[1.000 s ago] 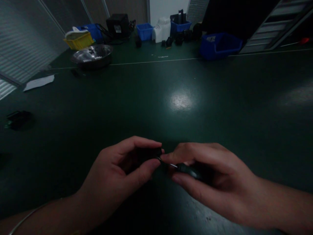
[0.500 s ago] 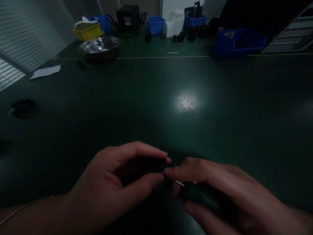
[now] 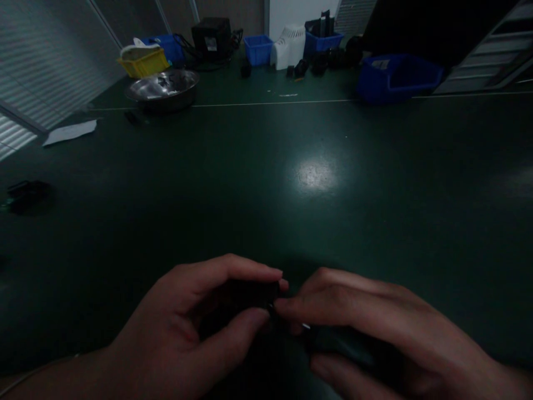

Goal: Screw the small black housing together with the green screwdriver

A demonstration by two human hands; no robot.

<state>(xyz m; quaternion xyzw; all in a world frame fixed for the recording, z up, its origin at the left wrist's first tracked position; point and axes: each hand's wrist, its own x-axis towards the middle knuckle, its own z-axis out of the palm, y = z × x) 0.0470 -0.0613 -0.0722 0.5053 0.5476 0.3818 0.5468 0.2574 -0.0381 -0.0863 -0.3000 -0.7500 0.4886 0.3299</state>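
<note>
My left hand [image 3: 195, 322] is closed around a small black part [image 3: 254, 294], pinched between thumb and forefinger low in the middle of the head view. My right hand [image 3: 375, 333] is closed on a dark-handled tool [image 3: 333, 339] with a thin metal tip, likely a small screwdriver. The tip points left and meets the black part where both forefingers touch. Both hands hover just above the dark green table [image 3: 291, 194]. Dim light hides the part's details.
A steel bowl [image 3: 163, 90] stands at the back left, with a yellow bin [image 3: 139, 62], blue bins [image 3: 397, 76] and a black box [image 3: 211, 34] along the far edge. A white paper [image 3: 69, 132] and a black object [image 3: 25, 194] lie at the left.
Both hands have dropped lower in the view and come closer together. The tool's tip, visible between the hands before, is now almost covered by my right fingers.
</note>
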